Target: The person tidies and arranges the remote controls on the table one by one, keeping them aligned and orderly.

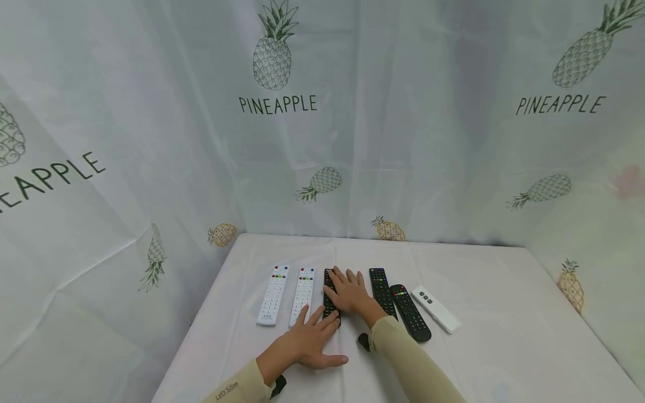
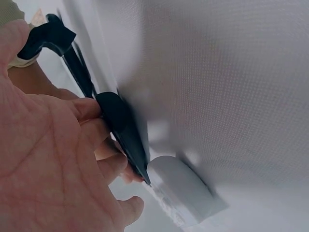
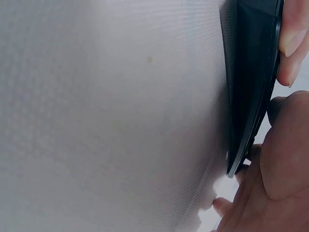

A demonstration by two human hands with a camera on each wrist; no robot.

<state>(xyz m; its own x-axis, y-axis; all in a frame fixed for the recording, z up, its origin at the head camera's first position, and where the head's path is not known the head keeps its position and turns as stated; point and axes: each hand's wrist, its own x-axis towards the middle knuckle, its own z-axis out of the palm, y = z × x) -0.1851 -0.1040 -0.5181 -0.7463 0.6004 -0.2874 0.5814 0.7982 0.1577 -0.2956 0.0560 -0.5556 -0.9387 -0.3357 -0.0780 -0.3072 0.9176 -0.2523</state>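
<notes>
Head view: nearest, left hand (image 1: 307, 341) flat, fingertips touching black remote (image 1: 330, 296); right hand (image 1: 351, 292) laid over it, fingers relaxed. Left of that remote, two white remotes (image 1: 287, 294) aligned; right, remaining remotes (image 1: 408, 305) fanned, seemingly not yet straightened on worktop (image 1: 504, 336).

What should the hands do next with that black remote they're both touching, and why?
Probably nudge the black remote a little straighter, so it lines up with the two white remotes beside it. The right hand lies over its far part, the left hand's fingertips touch its near end, and the other remotes on the table already lie roughly in a row.
</notes>
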